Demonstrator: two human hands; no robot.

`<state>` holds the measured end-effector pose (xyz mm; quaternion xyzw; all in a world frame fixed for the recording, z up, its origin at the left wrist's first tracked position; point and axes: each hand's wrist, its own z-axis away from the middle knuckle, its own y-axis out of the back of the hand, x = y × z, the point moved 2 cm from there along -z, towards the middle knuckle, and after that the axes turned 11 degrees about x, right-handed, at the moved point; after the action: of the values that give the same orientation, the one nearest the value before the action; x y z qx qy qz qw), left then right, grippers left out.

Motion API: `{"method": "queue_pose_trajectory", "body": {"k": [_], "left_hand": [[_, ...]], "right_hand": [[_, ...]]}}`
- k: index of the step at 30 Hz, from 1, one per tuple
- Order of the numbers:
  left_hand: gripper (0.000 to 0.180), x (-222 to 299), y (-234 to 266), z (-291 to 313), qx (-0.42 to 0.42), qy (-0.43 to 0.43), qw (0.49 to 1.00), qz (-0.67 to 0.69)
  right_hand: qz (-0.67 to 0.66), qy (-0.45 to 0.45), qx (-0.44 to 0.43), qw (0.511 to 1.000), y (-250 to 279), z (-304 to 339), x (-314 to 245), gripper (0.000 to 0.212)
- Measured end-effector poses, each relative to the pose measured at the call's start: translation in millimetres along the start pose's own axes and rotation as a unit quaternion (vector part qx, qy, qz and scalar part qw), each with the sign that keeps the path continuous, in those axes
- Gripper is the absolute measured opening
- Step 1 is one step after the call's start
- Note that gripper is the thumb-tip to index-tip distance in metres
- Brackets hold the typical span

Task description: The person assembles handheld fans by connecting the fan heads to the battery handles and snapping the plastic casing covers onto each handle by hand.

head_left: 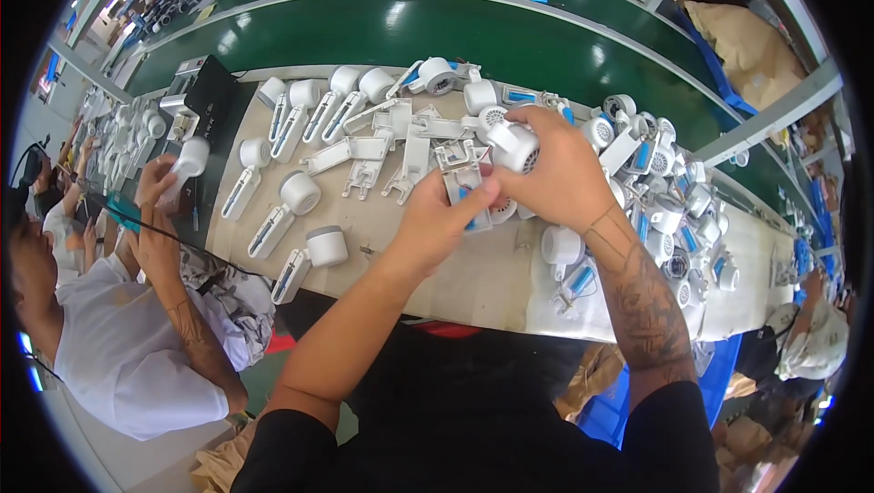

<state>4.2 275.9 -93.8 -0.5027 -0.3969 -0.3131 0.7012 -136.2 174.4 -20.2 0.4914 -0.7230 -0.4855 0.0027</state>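
Note:
Both hands hold one white handheld fan (pixel 513 146) with its handle laid open, a blue battery and small parts showing inside. My left hand (pixel 443 218) grips the opened handle, its thumb pressed along it. Around the round fan head my right hand (pixel 563 170) is closed, fingers over the top. Loose white handle covers (pixel 411 161) lie just beyond my left hand. Closed-up fans (pixel 299 193) with slotted handles stand in rows to the left. A big heap of opened fans (pixel 669 211) with blue batteries lies beside my right forearm.
A pale mat (pixel 473 297) covers the bench, with a green conveyor (pixel 382 33) behind it. At left, a co-worker's hand (pixel 157 182) holds a fan near a black machine (pixel 208 101). A metal post (pixel 774 111) rises at right. A blue bin (pixel 617 406) sits below.

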Motion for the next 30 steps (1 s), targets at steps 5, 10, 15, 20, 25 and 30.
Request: {"method": "queue_pose_trajectory", "body": {"k": [5,10,15,20,25,30], "left_hand": [[0.033,19,19,16,-0.002,0.03,0.999,0.044],[0.048,33,5,36,-0.029,0.049,0.995,0.079],[0.04,36,3,41,0.015,0.062,0.998,-0.016],[0.04,29,0,44,-0.01,0.106,0.994,-0.004],[0.043,40,-9,51,-0.043,0.097,0.994,-0.031],[0.029,42,-14,57,-0.03,0.069,0.997,-0.003]], "right_hand": [[-0.334,-0.224,-0.172,0.899,10,34,0,0.055],[-0.558,-0.335,-0.072,0.756,0,66,9,0.059],[-0.648,-0.325,-0.073,0.684,7,51,-10,0.063],[-0.511,-0.22,0.037,0.83,11,37,-13,0.051],[-0.562,-0.182,-0.001,0.807,12,25,-27,0.056],[-0.574,-0.178,-0.008,0.799,11,23,-28,0.056]]}}
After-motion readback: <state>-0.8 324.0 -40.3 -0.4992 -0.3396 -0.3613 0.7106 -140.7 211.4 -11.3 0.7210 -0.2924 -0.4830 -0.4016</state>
